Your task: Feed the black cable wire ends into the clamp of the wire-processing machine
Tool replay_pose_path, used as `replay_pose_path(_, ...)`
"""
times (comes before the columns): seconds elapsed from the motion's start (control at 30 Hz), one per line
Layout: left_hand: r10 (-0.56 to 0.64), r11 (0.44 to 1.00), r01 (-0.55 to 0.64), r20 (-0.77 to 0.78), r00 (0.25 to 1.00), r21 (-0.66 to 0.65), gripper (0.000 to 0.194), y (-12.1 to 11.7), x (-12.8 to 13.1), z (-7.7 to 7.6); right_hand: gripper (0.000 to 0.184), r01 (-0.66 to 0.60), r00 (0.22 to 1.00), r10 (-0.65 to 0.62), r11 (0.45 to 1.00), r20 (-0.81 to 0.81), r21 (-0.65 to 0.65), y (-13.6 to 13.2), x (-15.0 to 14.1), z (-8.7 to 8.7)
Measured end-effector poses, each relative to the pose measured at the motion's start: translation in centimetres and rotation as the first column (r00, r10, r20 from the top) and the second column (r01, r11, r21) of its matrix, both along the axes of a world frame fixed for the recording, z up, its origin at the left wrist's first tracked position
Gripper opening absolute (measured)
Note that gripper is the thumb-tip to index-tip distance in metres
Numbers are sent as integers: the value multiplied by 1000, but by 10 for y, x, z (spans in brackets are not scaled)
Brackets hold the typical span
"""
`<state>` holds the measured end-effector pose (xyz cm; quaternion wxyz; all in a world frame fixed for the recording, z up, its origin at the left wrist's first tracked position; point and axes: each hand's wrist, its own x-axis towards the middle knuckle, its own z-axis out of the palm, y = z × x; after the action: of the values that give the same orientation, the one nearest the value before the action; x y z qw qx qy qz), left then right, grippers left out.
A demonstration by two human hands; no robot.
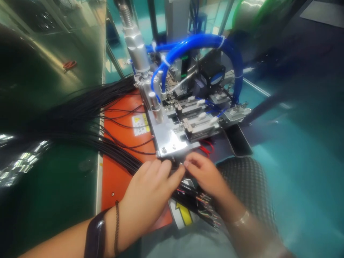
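Note:
My left hand [150, 190] is closed with its knuckles up, over a run of black cables [126, 159], and seems to grip a black cable mostly hidden under its fingers. Its thumb reaches right, close to the fingertips of my right hand [205, 173]. The right hand is curled in a pinch at a small shiny bit too small to name. Both hands are right at the front edge of a metal machine plate [172, 141]. Below them, stripped cable ends [205, 204] with coloured wires fan out toward the lap.
An orange machine base [120, 125] carries the plate, a metal cylinder [137, 50] and blue air hoses [204, 41]. More black cables [80, 104] spread left over a green surface [67, 193]. A dark phone-like slab [238, 139] lies at right. A yellow warning label [184, 213] is low in front.

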<state>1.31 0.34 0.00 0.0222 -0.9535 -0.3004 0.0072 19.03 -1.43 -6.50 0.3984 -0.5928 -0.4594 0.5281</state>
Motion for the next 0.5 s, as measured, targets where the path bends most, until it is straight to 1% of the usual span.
replay_pose_path(0.1,-9,1000,9,5,1000,-1,49,1,-1,-1,14,6,997,-9,999,-79,-33,2,2,-2)
replay_pose_path(0.2,-55,998,52,86,995,42,45,2,-7,-6,18,-21,996,21,1000,-82,-4,1,5,2)
replay_pose_path(0.27,-84,994,72,150,985,86,37,2,-10,-9,21,-59,997,62,997,-54,46,0,8,7)
replay_pose_path(0.33,-104,989,82,188,977,121,32,2,-12,-11,19,-70,997,72,994,-20,86,0,10,10)
replay_pose_path(0.4,-100,989,77,187,977,126,30,2,-13,-11,15,-54,999,53,994,11,96,0,10,12)
replay_pose_path(0.5,-60,994,48,133,989,95,27,0,-12,-9,12,-16,996,10,998,92,67,2,7,12)
